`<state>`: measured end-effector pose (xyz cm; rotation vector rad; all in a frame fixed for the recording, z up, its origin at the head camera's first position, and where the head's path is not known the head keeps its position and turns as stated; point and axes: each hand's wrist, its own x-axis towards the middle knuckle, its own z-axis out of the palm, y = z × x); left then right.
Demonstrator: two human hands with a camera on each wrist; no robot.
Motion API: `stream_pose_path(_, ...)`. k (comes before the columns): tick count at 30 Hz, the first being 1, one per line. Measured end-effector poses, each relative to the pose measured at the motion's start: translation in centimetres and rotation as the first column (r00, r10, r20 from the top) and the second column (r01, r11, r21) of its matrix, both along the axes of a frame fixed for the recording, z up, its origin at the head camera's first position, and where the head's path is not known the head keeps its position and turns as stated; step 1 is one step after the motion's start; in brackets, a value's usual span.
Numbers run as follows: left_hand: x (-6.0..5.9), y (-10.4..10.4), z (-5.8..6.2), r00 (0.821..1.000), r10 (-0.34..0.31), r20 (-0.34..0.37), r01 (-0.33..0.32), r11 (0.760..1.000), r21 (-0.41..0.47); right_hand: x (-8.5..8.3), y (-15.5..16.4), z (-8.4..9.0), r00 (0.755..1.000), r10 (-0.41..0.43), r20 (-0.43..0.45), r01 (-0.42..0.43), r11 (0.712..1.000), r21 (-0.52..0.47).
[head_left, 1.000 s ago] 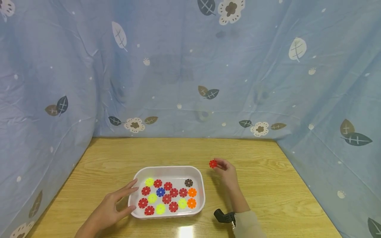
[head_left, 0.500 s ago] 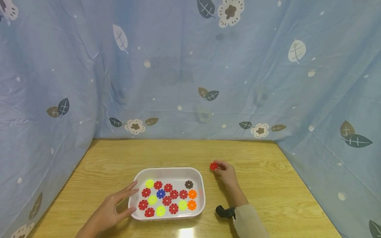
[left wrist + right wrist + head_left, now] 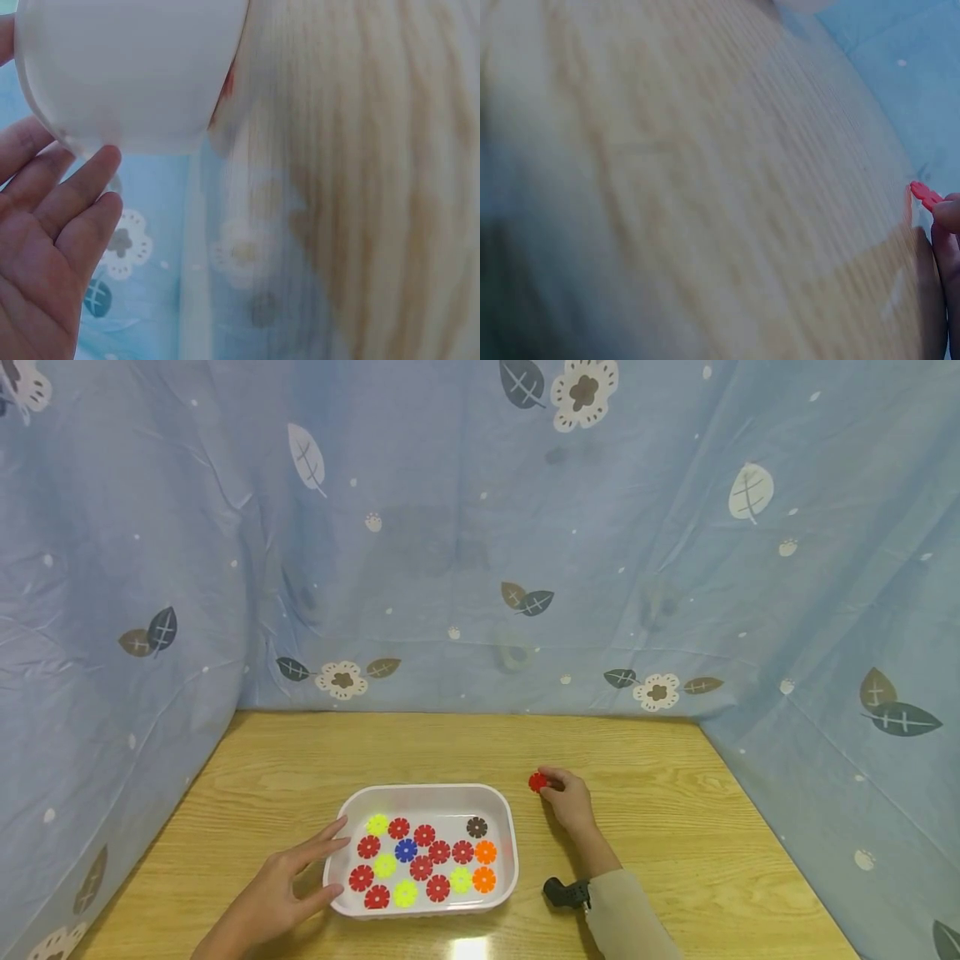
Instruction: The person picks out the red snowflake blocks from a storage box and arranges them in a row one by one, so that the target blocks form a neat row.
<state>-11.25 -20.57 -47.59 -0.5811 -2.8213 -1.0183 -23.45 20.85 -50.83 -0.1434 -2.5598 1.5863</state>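
a blue cloth [image 3: 420, 552], printed with leaves and flowers, runs from the left round the back of the wooden surface [image 3: 637, 747] to the right. the left hand [image 3: 287, 883] rests at the left rim of a white tray [image 3: 423, 787], fingers along the edge and thumb nearer the body; its grip is loose, the fingers spread and curled round nothing. the tray stands on the surface with notched plastic discs lying flat in it: toward the left, red discs [image 3: 368, 847] among three yellow discs [image 3: 385, 865]; left of centre, a blue disc [image 3: 406, 850]; then more red ones and a fourth yellow; in the far right corner, a brown disc [image 3: 477, 827]; and by the right wall, two orange discs [image 3: 486, 852]. just right of the tray's far right corner, outside it, is one loose red disc [image 3: 537, 782]. the right hand [image 3: 572, 803] pinches that one at its right edge, its grip closed between thumb and fingers; i cannot tell whether the disc touches the surface. a black device [image 3: 567, 893] sits beside the cuff of a beige sleeve [image 3: 632, 917].
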Motion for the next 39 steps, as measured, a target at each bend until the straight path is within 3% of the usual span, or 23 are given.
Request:
stream_pose_path(6, 0.0, 0.0, 0.0, 1.0, 0.003, 0.014, -0.003, 1.0, 0.005, -0.1, 0.0, 0.0, 1.0, 0.008, -0.027, -0.006, 0.998, 0.066)
stream_pose_path(14, 0.0, 0.0, -0.1, 0.999, 0.003, -0.032, -0.004, 1.0, -0.012, 0.3, -0.1, 0.1, 0.998, 0.011, -0.065, -0.005, 0.996, 0.09)
stream_pose_path(21, 0.0, 0.0, -0.1, 0.999, -0.006, -0.048, 0.006, 1.0, -0.006, 0.9, 0.0, 0.0, 0.985, 0.017, -0.171, -0.006, 0.998, 0.06)
stream_pose_path(28, 0.1, 0.0, 0.0, 0.998, -0.016, -0.059, 0.016, 1.0, -0.002, 1.8, -0.8, 1.1, 0.996, 0.018, -0.088, -0.018, 1.0, 0.002)
stream_pose_path(39, 0.1, 0.0, 0.2, 0.998, -0.018, -0.063, 0.018, 1.0, 0.003, 4.0, -2.8, 3.9, 0.976, 0.151, -0.157, -0.174, 0.974, -0.142)
